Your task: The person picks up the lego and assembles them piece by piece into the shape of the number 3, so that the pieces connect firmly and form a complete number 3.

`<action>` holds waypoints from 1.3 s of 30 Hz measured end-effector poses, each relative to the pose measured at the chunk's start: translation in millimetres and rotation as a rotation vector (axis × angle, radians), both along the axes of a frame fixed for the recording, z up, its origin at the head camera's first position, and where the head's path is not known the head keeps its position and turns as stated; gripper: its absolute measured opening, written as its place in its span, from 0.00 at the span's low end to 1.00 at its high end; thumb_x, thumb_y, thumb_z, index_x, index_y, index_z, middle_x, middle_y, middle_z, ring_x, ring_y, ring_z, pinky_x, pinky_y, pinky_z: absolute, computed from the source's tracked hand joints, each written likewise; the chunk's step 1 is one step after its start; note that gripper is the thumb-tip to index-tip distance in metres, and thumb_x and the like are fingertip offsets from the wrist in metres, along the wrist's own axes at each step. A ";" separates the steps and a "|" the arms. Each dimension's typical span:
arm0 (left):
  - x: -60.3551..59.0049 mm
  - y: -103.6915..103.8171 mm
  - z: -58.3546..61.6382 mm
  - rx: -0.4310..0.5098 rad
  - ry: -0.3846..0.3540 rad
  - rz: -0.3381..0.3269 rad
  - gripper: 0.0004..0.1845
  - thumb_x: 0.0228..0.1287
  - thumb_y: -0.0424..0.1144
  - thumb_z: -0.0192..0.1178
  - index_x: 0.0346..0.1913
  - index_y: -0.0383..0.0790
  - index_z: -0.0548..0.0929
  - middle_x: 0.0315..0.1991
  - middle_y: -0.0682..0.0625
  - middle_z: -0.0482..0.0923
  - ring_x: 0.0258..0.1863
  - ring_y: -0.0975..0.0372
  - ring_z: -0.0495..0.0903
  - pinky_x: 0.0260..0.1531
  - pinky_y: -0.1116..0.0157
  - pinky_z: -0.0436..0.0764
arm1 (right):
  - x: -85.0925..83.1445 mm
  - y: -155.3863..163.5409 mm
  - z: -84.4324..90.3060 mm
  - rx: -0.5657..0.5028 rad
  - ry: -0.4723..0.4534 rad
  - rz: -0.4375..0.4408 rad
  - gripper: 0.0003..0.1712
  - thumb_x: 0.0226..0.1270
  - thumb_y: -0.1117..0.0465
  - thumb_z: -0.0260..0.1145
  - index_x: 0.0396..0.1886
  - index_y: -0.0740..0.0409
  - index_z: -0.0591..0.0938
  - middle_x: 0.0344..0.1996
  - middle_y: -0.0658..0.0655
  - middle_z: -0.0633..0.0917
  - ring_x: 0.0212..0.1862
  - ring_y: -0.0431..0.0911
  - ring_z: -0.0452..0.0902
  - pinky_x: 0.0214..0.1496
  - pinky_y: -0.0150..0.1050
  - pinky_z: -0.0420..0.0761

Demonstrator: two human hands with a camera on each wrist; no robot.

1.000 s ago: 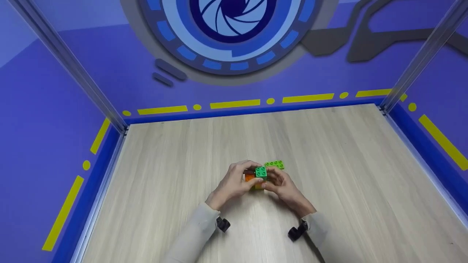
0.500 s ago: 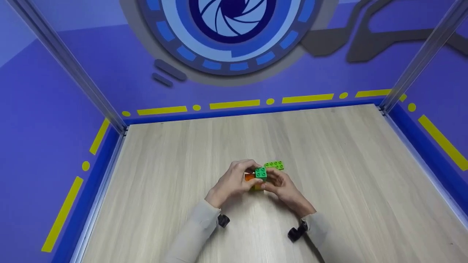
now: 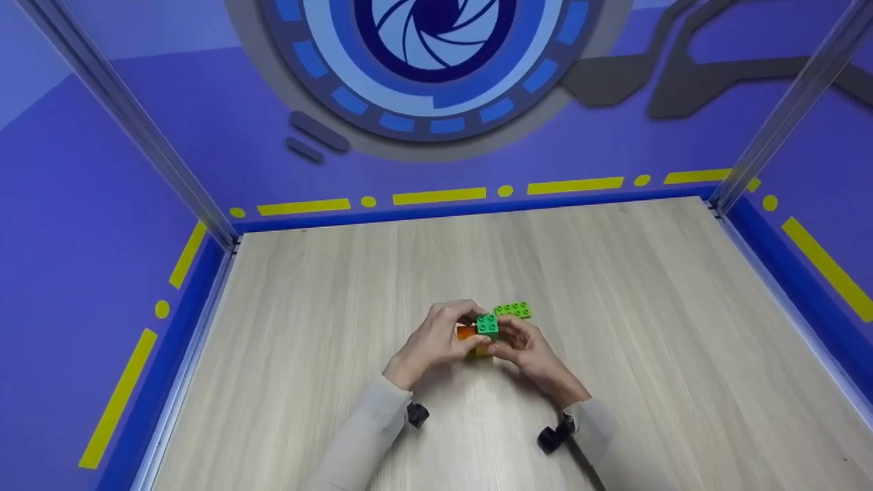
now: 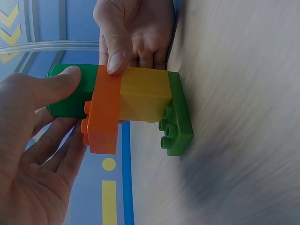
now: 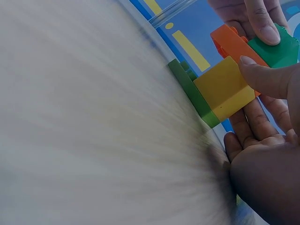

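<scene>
- I am sitting at a pale wooden table (image 3: 614, 307) that is boxed in by purple walls (image 3: 89, 225) carrying yellow dashes and dots, with a big blue ring pattern (image 3: 436, 54) showing on the far wall.
- Near the middle of the table a small stack of toy bricks is standing – a flat light green plate (image 4: 178, 117) lying on the wood, a yellow brick (image 4: 143, 93) sitting on it, an orange brick (image 4: 103, 110) resting on the yellow one, and a dark green brick (image 4: 72, 91) topping it off.
- The orange brick is sticking out past the yellow brick on one side, and the plate is poking out toward the far wall.
- My left hand (image 3: 436, 341) is curling around the upper part of the stack, its thumb pressing on the dark green brick and its fingers reaching round behind.
- My right hand (image 3: 528, 351) is gripping from the other side – its thumb is lying at the seam between the orange and yellow bricks, with the fingers wrapping the far face.
- Both hands are closing on the stack and holding it, with pale sleeves (image 3: 361, 436) covering my forearms.
</scene>
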State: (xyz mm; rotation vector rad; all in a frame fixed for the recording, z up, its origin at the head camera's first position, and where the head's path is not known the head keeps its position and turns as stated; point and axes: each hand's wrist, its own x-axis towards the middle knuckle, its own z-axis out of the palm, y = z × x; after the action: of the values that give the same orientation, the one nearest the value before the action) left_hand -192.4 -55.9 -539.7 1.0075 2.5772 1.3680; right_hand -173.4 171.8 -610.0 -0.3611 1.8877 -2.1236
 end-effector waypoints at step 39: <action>8.1 -7.0 -18.6 0.111 0.068 0.030 0.26 0.69 0.37 0.74 0.67 0.38 0.83 0.62 0.47 0.86 0.62 0.59 0.84 0.65 0.59 0.84 | 0.8 -1.9 -0.4 0.034 -0.021 -0.001 0.31 0.68 0.69 0.75 0.69 0.67 0.76 0.64 0.60 0.85 0.64 0.44 0.83 0.68 0.35 0.81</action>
State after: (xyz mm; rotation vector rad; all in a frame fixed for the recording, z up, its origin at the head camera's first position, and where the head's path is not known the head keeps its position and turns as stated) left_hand -184.3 -62.9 -558.3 1.0534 2.6002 1.5250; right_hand -172.6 169.9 -610.4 -0.3296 1.9106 -2.0856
